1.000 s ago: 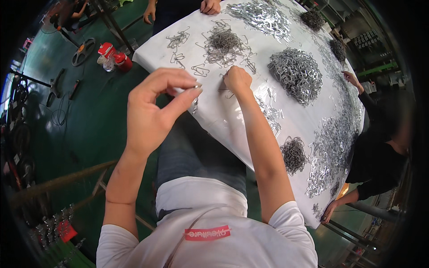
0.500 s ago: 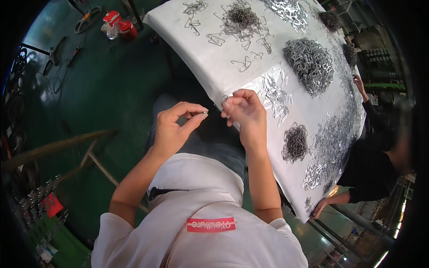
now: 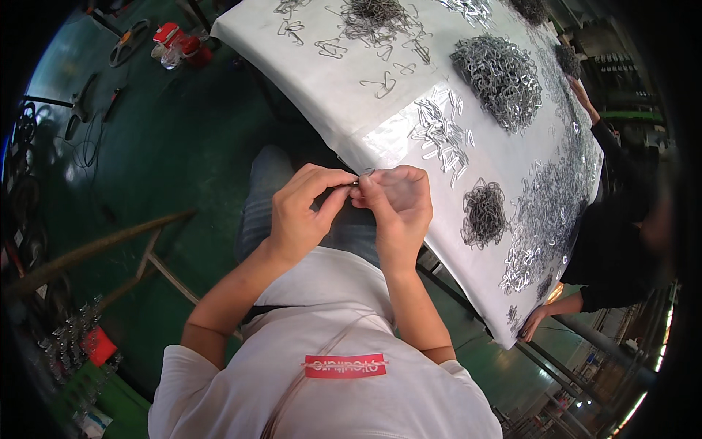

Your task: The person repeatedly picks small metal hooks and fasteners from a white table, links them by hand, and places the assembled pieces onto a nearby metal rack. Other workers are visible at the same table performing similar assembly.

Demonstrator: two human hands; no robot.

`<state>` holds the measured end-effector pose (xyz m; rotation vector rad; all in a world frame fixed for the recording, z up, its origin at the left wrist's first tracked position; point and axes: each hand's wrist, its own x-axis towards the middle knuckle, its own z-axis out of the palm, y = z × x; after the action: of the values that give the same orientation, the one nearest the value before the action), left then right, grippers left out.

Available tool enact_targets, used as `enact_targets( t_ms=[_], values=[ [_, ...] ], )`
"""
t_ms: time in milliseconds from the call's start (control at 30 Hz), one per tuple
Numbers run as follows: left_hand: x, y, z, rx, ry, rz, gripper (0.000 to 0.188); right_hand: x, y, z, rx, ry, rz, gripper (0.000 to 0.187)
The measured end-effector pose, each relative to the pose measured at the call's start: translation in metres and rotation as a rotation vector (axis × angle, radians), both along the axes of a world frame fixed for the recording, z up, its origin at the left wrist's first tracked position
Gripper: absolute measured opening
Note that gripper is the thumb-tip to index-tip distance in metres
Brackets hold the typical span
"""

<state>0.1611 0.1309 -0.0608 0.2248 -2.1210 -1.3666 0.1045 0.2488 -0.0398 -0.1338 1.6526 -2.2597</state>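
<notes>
My left hand [image 3: 301,212] pinches a small shiny metal piece [image 3: 355,184] between thumb and forefinger. Meeting it fingertip to fingertip, my right hand [image 3: 399,219] grips a thin bent wire piece [image 3: 368,171], mostly covered by the fingers. Both hands are in front of my body by the near corner of the white-covered table [image 3: 333,110]. Closest on the table lies a scatter of flat silver strips [image 3: 441,135]. Farther right sit a dark heap of wire hooks [image 3: 485,214] and a large pile of silver metal clips [image 3: 499,80].
More bent wire hooks [image 3: 376,18] lie at the table's far left. Loose metal pieces [image 3: 545,212] spread along its right side, where a person in black [image 3: 607,241] works. A red container [image 3: 194,50] stands on the green floor; a wooden frame [image 3: 95,249] is at my left.
My hands have come together, bringing the metal piece and the wire to the same spot. The table has shifted slightly up and left in view.
</notes>
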Motion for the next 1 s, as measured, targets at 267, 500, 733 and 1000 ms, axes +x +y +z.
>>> enact_targets(
  t_ms=[267,500,733,1000],
  values=[
    [-0.005,0.01,-0.008,0.058,-0.005,-0.003,0.019,-0.001,0.012,-0.004,0.072,-0.042,-0.043,0.023],
    [-0.008,0.016,-0.008,0.024,-0.018,-0.032,0.02,-0.005,0.019,-0.003,0.041,-0.062,-0.055,0.024],
    [-0.007,0.02,-0.014,-0.024,0.052,-0.062,0.027,0.002,0.019,-0.013,0.001,0.024,-0.106,0.026],
    [-0.073,-0.008,-0.042,-0.197,0.108,-0.119,0.022,0.01,0.024,-0.042,-0.024,0.558,-0.158,0.027]
  ],
)
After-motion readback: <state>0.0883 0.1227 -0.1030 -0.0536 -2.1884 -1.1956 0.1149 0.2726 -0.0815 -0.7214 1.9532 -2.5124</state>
